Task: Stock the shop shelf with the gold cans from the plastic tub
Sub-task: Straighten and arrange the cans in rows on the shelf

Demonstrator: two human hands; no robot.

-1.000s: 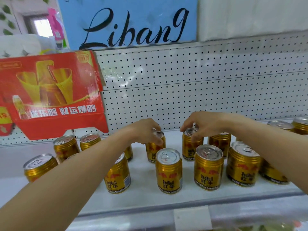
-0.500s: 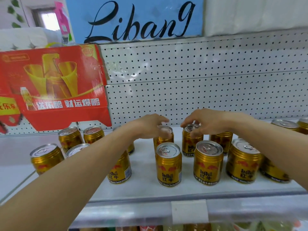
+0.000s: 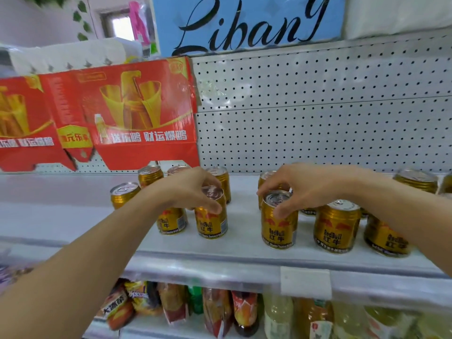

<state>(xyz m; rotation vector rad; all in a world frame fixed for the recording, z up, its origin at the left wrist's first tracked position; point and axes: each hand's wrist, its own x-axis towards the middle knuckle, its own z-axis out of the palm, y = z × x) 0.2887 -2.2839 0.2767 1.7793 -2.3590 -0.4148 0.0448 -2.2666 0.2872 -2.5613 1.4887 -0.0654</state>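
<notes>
"RedBull" on the gold cans [image 3: 279, 225]; "Libang" on the blue sign [image 3: 247, 23].

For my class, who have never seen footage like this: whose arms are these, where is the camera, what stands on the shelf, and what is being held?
There is no machine here. The camera sits on a person's head, looking forward and down, so both bare arms reach in from below. The left hand has its grip around the top of one gold can. The right hand grips the top of another gold can. Both cans stand upright on the white shelf among more gold cans. Behind are a pegboard wall and a red carton; below sit snack packets.
</notes>
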